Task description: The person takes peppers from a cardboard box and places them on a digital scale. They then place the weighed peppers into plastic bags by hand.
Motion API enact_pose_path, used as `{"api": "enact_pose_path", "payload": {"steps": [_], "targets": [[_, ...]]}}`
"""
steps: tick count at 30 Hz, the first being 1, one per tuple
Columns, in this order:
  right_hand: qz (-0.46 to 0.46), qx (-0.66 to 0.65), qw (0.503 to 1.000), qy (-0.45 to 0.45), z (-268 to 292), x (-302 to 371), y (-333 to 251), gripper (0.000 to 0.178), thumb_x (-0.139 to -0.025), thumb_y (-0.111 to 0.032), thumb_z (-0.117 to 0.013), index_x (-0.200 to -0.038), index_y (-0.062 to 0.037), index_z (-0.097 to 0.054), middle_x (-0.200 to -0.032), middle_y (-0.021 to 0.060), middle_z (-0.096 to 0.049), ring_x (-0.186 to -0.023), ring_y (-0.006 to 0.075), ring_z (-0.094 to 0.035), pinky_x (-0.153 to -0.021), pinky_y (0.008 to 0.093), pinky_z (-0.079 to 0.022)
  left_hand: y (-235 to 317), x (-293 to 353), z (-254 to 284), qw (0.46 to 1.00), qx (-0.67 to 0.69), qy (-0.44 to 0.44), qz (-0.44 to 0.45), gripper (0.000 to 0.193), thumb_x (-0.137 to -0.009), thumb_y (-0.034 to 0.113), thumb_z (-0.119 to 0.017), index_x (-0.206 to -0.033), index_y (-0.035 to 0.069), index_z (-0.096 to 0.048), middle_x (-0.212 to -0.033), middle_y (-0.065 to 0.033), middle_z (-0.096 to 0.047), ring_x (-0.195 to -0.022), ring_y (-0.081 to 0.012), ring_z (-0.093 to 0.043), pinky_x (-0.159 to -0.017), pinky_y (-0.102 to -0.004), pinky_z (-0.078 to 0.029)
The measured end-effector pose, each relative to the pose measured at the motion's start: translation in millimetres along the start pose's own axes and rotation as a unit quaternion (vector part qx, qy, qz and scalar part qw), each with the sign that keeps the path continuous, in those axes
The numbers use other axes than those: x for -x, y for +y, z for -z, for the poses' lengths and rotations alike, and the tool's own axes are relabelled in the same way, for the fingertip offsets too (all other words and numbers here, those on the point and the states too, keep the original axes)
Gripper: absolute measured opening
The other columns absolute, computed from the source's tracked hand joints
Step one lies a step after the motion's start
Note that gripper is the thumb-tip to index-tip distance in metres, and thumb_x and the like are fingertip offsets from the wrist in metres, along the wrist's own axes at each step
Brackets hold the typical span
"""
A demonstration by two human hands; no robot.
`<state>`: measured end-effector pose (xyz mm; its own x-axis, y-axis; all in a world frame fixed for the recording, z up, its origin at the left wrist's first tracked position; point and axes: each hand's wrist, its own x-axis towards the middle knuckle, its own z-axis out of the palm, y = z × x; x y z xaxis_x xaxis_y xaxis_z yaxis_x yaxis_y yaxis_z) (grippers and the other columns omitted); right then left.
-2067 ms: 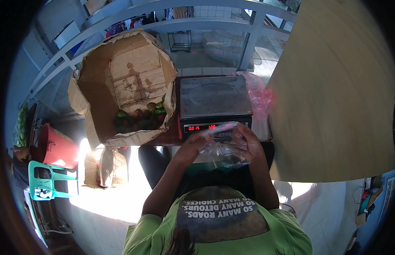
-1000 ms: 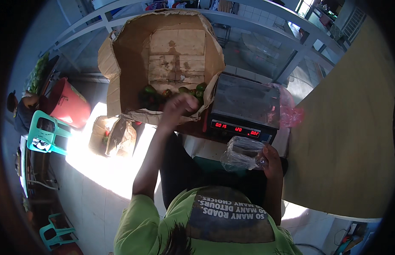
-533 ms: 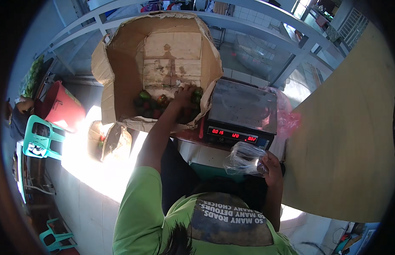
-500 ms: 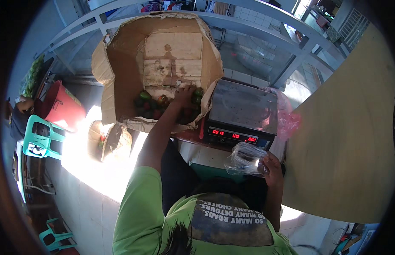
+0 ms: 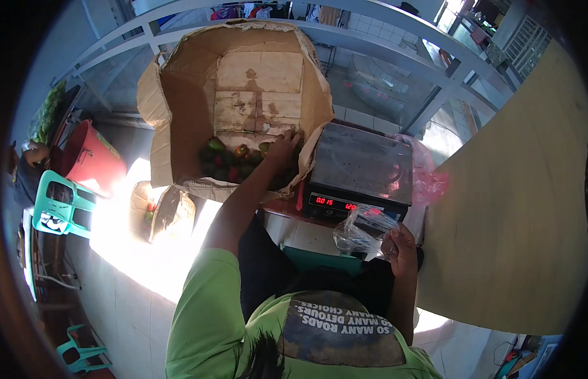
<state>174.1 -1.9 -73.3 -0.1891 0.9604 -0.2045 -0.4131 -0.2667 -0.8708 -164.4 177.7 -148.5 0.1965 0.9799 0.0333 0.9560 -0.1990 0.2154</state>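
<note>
A large open cardboard box (image 5: 259, 69) stands in front of me, with green and red vegetables (image 5: 241, 151), apparently peppers, piled along its near side. My left hand (image 5: 282, 150) reaches into the box at the right end of the pile. Its fingers are apart over the vegetables; what lies under the palm is hidden. Closed at the right, my right hand (image 5: 402, 247) holds a crumpled clear plastic bag (image 5: 363, 230) by its edge. The bag hangs before the lit display of a black scale (image 5: 363, 158) with a flat metal plate, which stands right of the box.
A pink plastic bag (image 5: 428, 174) lies beyond the scale's right side. A tall tan board (image 5: 509, 208) bounds the right. Left are a smaller carton (image 5: 174, 215), a red bucket (image 5: 95, 158) and a green chair (image 5: 54, 202). A white railing (image 5: 369, 38) runs behind.
My left hand has shifted slightly right within the box, uncovering vegetables to its left. The clear bag has shifted a little and covers more of the scale's display.
</note>
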Motion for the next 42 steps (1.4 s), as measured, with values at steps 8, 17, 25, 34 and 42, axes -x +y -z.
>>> {"api": "enact_pose_path", "payload": {"steps": [8,17,25,34,42], "targets": [[0.012,0.004,0.999,0.043,5.7,11.1,5.9,0.015,-0.085,-0.019,-0.054,-0.088,-0.0036,-0.053,-0.062,-0.0020,-0.049,-0.042,0.0010,-0.033,-0.039,0.0177,-0.024,-8.6,-10.4,-13.8,0.997,0.028,0.019,0.063,0.060,-0.065,0.018,-0.064,-0.116,0.007,-0.033,-0.115,-0.0175,-0.040,-0.098,-0.0386,-0.050,-0.076,-0.0465,-0.047],[0.019,-0.017,0.999,0.037,-4.6,4.1,2.6,0.014,-0.086,-0.018,-0.053,-0.088,-0.0043,-0.052,-0.054,-0.0057,-0.038,-0.041,0.0008,-0.030,-0.038,0.0178,-0.022,-16.2,-19.0,-24.4,0.990,0.142,0.014,0.005,0.057,-0.064,0.013,-0.066,-0.111,0.006,-0.034,-0.113,-0.0237,-0.037,-0.089,-0.0403,-0.053,-0.072,-0.0461,-0.047],[0.019,-0.010,0.998,0.066,-1.2,4.2,-0.8,0.014,-0.086,-0.016,-0.051,-0.080,-0.0037,-0.052,-0.050,-0.0053,-0.035,-0.039,0.0017,-0.028,-0.037,0.0185,-0.021,-67.3,-15.8,10.2,0.662,0.703,0.195,0.173,0.046,-0.072,0.010,-0.066,-0.108,0.013,-0.037,-0.096,-0.0087,-0.049,-0.070,-0.0162,-0.056,-0.052,-0.0278,-0.048],[0.069,-0.010,0.995,0.078,7.6,11.5,-19.1,0.013,-0.087,-0.016,-0.051,-0.080,-0.0040,-0.050,-0.049,-0.0046,-0.034,-0.039,0.0023,-0.028,-0.038,0.0189,-0.023,110.6,53.9,121.9,0.772,0.596,0.172,-0.137,0.063,-0.066,0.013,-0.069,-0.117,0.013,-0.033,-0.100,-0.0071,-0.049,-0.090,-0.0198,-0.052,-0.069,-0.0301,-0.045],[0.094,0.011,0.984,0.150,14.2,34.7,-30.2,0.011,-0.087,-0.016,-0.050,-0.081,-0.0068,-0.050,-0.052,-0.0046,-0.041,-0.040,0.0011,-0.033,-0.038,0.0175,-0.027,184.2,-28.8,-20.9,0.888,0.422,0.074,-0.166,0.057,-0.062,0.021,-0.070,-0.108,0.010,-0.039,-0.104,-0.0182,-0.045,-0.091,-0.0348,-0.052,-0.080,-0.0375,-0.042]]}}
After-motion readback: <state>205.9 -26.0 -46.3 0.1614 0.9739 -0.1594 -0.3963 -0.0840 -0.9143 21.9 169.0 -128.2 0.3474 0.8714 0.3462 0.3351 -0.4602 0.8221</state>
